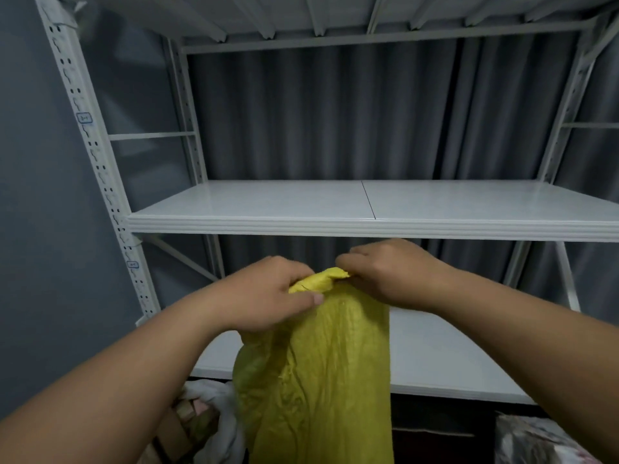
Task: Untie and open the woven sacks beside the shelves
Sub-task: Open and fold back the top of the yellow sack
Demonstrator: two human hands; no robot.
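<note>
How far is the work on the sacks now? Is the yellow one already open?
Not yet open. The yellow sack stands before the shelf, its neck bunched shut. In hand: the left hand and right hand both pinch that neck, working at it. Left: loosening it and spreading the mouth. A white sack at lower left may wait too; its state is unclear.

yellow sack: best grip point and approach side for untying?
Take the yellow sack at its bunched neck, the narrowest and topmost part, coming from above with one hand each side. The left hand and right hand pinch it there now. The body below hangs slack and wide, giving no firm hold.
</note>
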